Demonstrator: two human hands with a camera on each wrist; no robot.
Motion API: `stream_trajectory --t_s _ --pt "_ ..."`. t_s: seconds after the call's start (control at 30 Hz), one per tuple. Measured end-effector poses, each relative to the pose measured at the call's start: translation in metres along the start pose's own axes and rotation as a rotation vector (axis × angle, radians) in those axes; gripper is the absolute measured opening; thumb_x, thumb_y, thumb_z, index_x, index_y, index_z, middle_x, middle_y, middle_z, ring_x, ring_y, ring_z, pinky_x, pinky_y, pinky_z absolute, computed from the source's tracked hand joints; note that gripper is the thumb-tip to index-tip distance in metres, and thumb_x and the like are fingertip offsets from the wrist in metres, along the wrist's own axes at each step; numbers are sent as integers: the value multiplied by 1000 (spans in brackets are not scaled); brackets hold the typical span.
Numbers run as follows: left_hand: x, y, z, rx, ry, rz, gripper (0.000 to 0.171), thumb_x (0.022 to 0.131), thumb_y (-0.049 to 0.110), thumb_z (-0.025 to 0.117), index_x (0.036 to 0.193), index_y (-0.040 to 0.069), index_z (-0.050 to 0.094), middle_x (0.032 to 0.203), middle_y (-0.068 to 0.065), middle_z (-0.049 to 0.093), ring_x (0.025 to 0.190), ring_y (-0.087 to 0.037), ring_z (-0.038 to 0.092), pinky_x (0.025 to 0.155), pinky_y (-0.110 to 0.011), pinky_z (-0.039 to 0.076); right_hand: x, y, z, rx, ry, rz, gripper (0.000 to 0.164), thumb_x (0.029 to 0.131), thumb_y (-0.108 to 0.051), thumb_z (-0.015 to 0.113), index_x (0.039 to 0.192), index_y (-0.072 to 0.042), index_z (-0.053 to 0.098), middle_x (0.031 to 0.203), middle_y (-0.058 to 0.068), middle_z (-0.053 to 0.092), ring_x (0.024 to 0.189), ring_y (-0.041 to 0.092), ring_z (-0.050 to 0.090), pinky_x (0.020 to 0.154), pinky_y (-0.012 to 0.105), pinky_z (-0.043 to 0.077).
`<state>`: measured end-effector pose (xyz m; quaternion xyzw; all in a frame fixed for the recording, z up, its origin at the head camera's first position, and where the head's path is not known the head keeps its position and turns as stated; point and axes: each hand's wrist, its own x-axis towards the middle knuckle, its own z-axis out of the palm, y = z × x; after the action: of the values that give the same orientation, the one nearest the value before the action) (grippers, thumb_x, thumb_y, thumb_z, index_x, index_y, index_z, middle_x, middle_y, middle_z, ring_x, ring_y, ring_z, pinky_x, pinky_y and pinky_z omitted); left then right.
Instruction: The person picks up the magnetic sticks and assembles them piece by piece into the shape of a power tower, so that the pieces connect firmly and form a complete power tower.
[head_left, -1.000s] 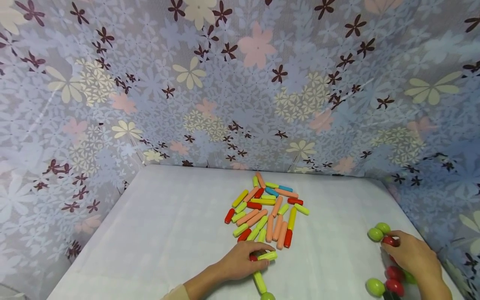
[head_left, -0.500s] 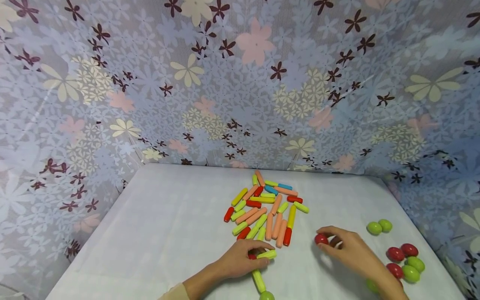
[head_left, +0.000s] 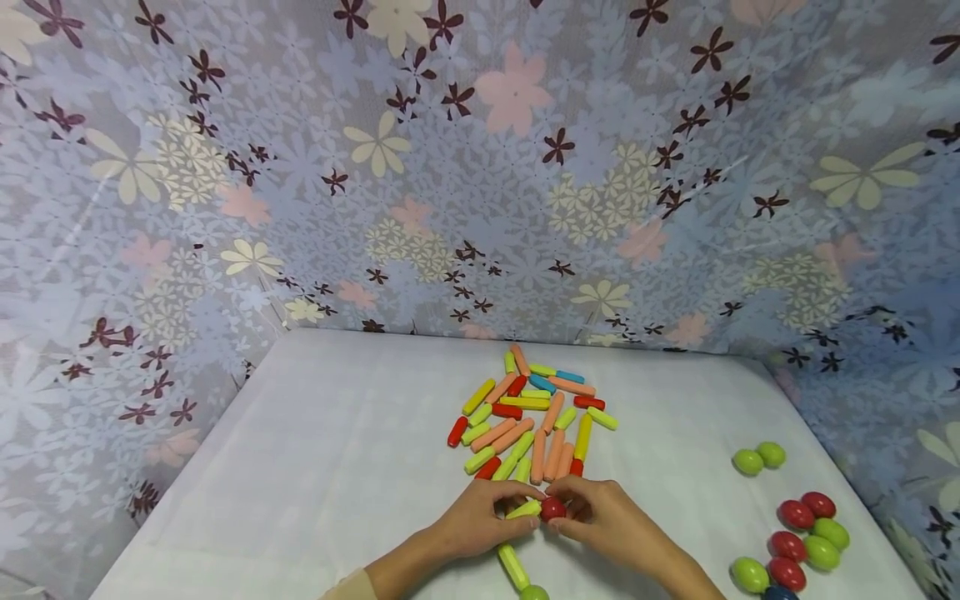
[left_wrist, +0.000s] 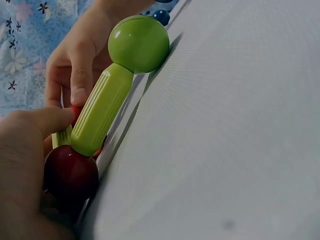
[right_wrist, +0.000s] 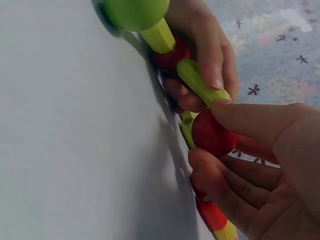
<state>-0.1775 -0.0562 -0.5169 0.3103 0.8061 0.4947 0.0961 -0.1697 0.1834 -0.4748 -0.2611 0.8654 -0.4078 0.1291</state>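
Observation:
My left hand (head_left: 480, 518) pinches a yellow-green ribbed stick (right_wrist: 200, 82) between thumb and fingers. One end of that stick meets a red ball (left_wrist: 71, 172); from this ball a second yellow-green stick (head_left: 513, 567) runs to a green ball (head_left: 535, 592), forming a bent chain at the near side of the table. My right hand (head_left: 615, 525) holds another red ball (head_left: 553, 509) between thumb and fingers, against the free end of the first stick. Whether the two are joined cannot be seen.
Loose coloured sticks (head_left: 539, 454) in peach, yellow-green, red, yellow and blue lie just beyond my hands on the white table (head_left: 337, 433). At the right are two green balls (head_left: 747, 462) and a group of red and green balls (head_left: 788, 546). A dark blue ball (head_left: 780, 593) sits at the lower edge.
My right hand has taken a red ball from the group at the right and carried it left to the stick. The left hand has stayed nearly in place, keeping its hold.

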Motion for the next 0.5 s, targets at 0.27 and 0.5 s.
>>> stream_trajectory --t_s 0.27,0.5 --pt "-1 0 -2 21 -11 -1 44 88 40 70 129 25 63 86 18 63 73 -1 54 65 -19 47 1 0 0 3 57 1 38 85 -40 72 114 -17 65 90 -11 65 76 8 61 68 25 52" --pt "-1 1 -1 34 -24 -15 46 87 40 71 129 24 62 89 19 65 72 0 54 64 -19 47 2 2 -3 32 77 7 38 89 -43 66 118 -18 65 94 -9 67 79 11 63 69 27 52"
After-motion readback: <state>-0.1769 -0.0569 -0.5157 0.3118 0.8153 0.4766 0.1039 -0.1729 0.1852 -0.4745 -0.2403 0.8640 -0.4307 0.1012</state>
